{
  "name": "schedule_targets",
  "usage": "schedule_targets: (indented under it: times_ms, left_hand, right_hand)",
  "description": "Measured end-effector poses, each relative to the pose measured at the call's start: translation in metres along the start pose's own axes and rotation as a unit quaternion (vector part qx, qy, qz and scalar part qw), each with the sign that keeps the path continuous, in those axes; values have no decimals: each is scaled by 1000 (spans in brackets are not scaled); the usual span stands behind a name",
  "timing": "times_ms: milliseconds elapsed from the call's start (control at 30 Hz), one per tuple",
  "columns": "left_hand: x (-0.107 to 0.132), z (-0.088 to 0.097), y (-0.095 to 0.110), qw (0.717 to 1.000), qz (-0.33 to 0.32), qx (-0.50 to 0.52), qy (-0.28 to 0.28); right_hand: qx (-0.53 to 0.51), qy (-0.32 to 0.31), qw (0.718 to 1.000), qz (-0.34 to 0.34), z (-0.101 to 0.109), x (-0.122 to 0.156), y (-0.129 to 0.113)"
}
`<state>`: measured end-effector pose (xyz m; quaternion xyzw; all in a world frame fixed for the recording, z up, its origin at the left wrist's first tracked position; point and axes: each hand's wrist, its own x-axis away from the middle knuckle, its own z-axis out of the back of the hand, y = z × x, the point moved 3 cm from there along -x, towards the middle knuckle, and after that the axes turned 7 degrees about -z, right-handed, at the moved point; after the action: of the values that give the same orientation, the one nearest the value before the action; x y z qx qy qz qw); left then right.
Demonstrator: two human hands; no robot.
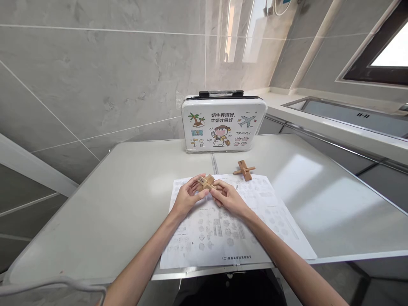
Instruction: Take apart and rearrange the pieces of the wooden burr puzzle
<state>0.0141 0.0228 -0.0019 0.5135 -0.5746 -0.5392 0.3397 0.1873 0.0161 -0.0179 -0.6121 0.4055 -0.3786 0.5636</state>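
Hands meet over the far edge of the printed sheet [236, 221]: left hand [186, 199] and right hand [228, 197] each pinch the small wooden block piece [207, 182] between curled fingers. Their fingers hide its lower half, and its markings are too small to read. An assembled wooden cross puzzle [244, 170] lies just beyond to the right, near the cartoon travel case [223, 125].

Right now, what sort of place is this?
Likely a home kitchen: grey tiled wall, a counter with a sunken basin at right. Left hand and right hand hold a wooden puzzle over a white table.
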Motion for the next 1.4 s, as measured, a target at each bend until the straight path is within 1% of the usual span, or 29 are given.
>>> schedule_targets:
  times_ms: [133,367,633,700,867,967,1100,1200,1400]
  left_hand:
    - [0,-1,2,999,-19,-21,16]
    - [-1,1,0,999,-29,-37,14]
    - [-1,1,0,998,-36,-43,6]
    - [-1,0,1,998,-41,-45,5]
    - [0,-2,6,995,-76,-61,-3]
    - [1,-4,7,990,-100,-99,-27]
    - [5,-9,5,982,-95,-149,-71]
    - [7,-11,4,981,-92,-153,-79]
    - [8,-13,8,978,-103,-166,-68]
  right_hand:
    - [-4,18,1000,8,0,-2,3]
    - [23,41,999,21,1,-1,6]
    - [7,30,999,9,-1,0,4]
    - [-11,21,1000,0,-1,0,4]
    - [-101,-32,993,-46,1,-4,6]
    - [-159,-68,982,-72,1,-5,6]
    - [-213,-113,964,-110,-1,-3,5]
    - [-233,-113,959,-119,-2,-1,4]
    - [-234,-89,962,-109,0,-3,1]
